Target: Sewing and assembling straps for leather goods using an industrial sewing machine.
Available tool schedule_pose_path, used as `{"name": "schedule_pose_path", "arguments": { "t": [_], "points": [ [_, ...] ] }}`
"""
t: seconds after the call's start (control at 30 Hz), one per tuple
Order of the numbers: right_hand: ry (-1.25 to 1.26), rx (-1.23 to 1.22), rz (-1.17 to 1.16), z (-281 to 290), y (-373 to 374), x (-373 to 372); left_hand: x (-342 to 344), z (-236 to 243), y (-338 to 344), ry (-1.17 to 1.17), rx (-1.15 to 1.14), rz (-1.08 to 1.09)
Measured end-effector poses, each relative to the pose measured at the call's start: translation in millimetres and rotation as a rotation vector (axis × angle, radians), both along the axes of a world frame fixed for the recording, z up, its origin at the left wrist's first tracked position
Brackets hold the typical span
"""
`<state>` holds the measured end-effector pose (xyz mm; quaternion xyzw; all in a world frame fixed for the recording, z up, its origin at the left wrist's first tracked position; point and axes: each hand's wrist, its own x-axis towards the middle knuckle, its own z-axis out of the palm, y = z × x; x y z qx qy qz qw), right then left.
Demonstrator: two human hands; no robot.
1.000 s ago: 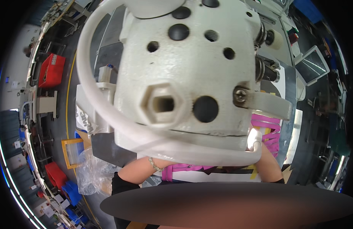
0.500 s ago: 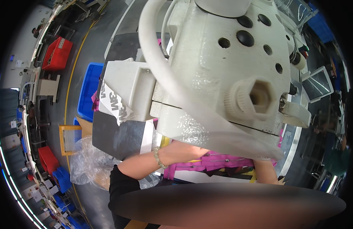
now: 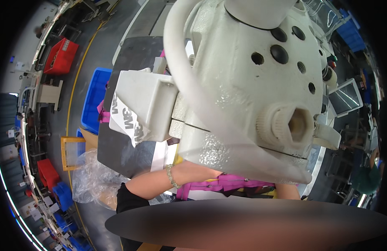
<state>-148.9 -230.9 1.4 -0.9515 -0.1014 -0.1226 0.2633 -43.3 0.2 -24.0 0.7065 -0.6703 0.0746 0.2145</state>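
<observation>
A bulky white machine head, like that of an industrial sewing machine, fills the middle of the view. Under its lower edge reaches my left hand, a beaded bracelet on the wrist; its fingers are hidden behind the machine. It rests against pink fabric with small dark metal fittings, which lies across the worktable. My right hand is at the fabric's right end; only the wrist area shows, and the machine hides the fingers. What either hand grips cannot be seen.
A thick white hose curves across the machine's front. Left of the dark tabletop stand a blue bin and a yellow-framed crate, near crumpled clear plastic. A red bin lies beyond the yellow floor line.
The view has shifted slightly, so the machine sits lower and farther right. Both hands stay at the pink fabric, whose visible strip is now narrower.
</observation>
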Motion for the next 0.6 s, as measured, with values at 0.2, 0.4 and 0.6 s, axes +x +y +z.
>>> {"name": "schedule_pose_path", "arguments": {
  "t": [0.2, 0.4, 0.6],
  "points": [
    [0.03, -0.023, -0.006, -6.3, 3.7, 2.1, 11.8, 26.1, 7.0, 0.359, 0.23, -0.122],
    [0.02, -0.099, 0.033, -4.2, 0.1, 1.7, 9.0, 14.8, 3.4, 0.265, 0.04, -0.063],
    [0.047, -0.091, 0.02, -6.0, -1.2, -0.3, 10.3, 13.2, -2.0, 0.184, -0.121, -0.017]
  ]
}}
